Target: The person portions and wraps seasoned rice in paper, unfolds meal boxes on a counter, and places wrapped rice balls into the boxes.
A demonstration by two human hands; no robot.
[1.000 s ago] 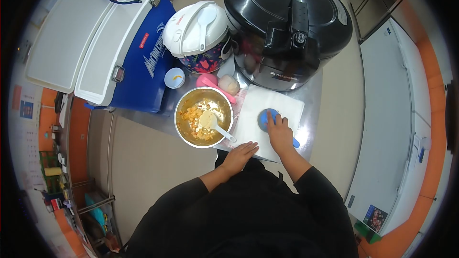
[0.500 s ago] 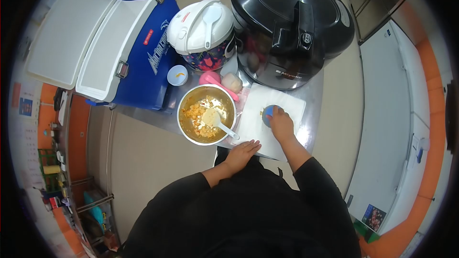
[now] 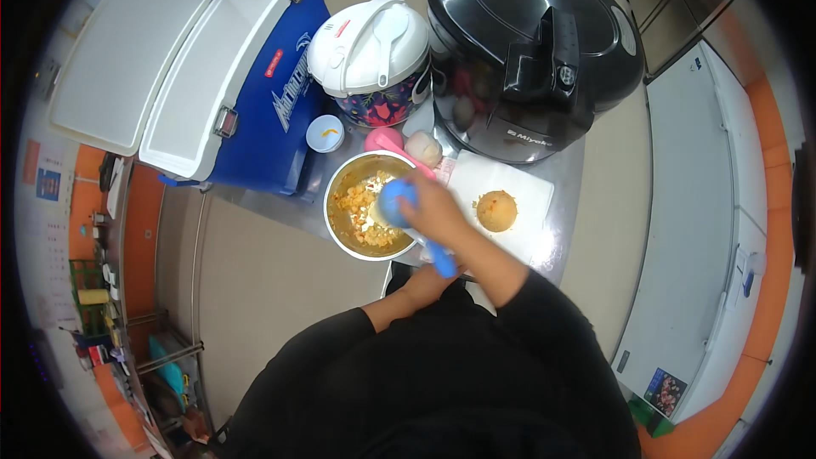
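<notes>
The round-headed blue plastic tool (image 3: 392, 203) is over the right side of the round metal pot (image 3: 348, 172), its long axis running from its head at eleven o'clock to its handle at five. My right hand (image 3: 435, 210) grasps the head; my left hand (image 3: 422, 287) lies nearer the handle's end, partly hidden, its grip impossible to tell. At three o'clock from the right, a round tan food mound (image 3: 497, 211) sits on white paper (image 3: 531, 187).
</notes>
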